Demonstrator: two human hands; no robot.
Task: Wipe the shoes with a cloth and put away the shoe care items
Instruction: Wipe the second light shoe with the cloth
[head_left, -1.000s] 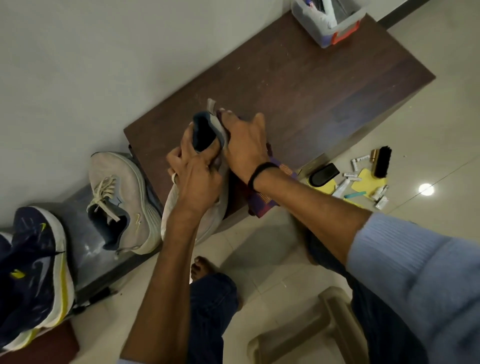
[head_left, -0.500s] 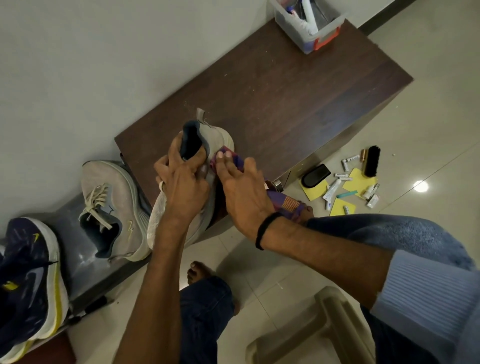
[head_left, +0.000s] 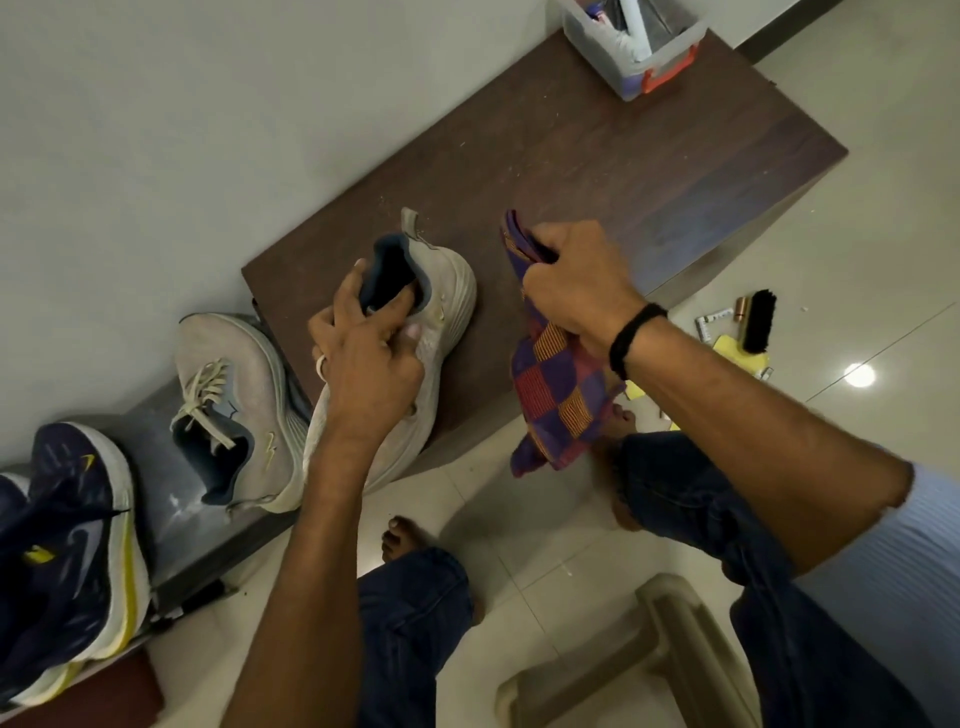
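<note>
In the head view, the left hand (head_left: 363, 358) grips the grey sneaker (head_left: 447, 296) by its collar, fingers tucked into the opening; the shoe lies heel-up on the near part of the dark wooden table (head_left: 623, 171), its toe past the table's near edge. The right hand (head_left: 576, 286) is clenched around the checked cloth (head_left: 556, 384), held above that same edge, apart from the shoe. A clear storage bin (head_left: 631, 57) stands at the table's far corner, and a shoe brush (head_left: 757, 322) lies on the floor beside the table.
</note>
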